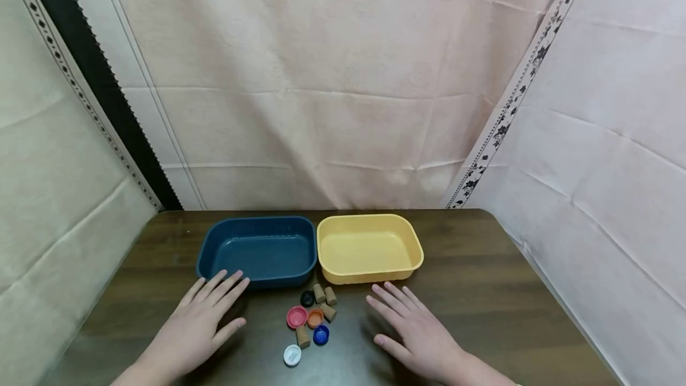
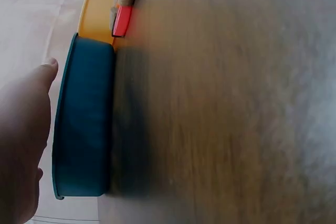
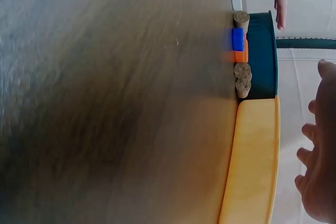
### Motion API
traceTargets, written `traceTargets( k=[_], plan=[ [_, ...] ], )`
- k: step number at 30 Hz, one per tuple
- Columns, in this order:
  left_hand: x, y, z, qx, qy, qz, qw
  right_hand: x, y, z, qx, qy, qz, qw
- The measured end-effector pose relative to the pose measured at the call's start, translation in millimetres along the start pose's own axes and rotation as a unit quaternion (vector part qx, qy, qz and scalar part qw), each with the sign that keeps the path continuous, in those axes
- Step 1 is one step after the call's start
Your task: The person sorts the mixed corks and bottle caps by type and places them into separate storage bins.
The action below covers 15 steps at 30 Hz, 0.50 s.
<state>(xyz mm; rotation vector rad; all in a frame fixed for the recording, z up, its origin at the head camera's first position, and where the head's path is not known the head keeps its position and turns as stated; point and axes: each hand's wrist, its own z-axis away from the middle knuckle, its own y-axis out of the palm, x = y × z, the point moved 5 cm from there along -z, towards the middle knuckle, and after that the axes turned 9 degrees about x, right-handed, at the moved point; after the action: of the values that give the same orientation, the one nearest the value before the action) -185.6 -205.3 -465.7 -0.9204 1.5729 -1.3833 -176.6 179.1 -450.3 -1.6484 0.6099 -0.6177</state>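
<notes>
My left hand, fingers spread and straight, holds nothing; in the head view its fingertips overlap the near rim of the dark blue tub. The right hand is likewise spread and bare, just in front of the yellow tub. Between the hands lies a small group of bottle caps and corks. I see a pink cap, an orange cap, a black cap, a blue cap and a white cap. Several corks lie among them.
The two tubs stand side by side at the back of the dark wooden table. Behind it hangs a pale cloth, with more cloth at the left and right sides.
</notes>
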Motion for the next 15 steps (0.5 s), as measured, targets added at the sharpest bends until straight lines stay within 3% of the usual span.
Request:
traceTargets(
  k=[8,15],
  plan=[
    [12.6,-6.1,-5.7,-0.009,0.0,-0.012,0.9999,2,4,-5.4,0.016,0.014,-0.027,0.9994],
    [22.3,-3.7,-12.9,-0.004,-0.004,-0.027,0.9996,5,7,-8.1,0.006,0.001,-0.03,0.9995]
  ],
)
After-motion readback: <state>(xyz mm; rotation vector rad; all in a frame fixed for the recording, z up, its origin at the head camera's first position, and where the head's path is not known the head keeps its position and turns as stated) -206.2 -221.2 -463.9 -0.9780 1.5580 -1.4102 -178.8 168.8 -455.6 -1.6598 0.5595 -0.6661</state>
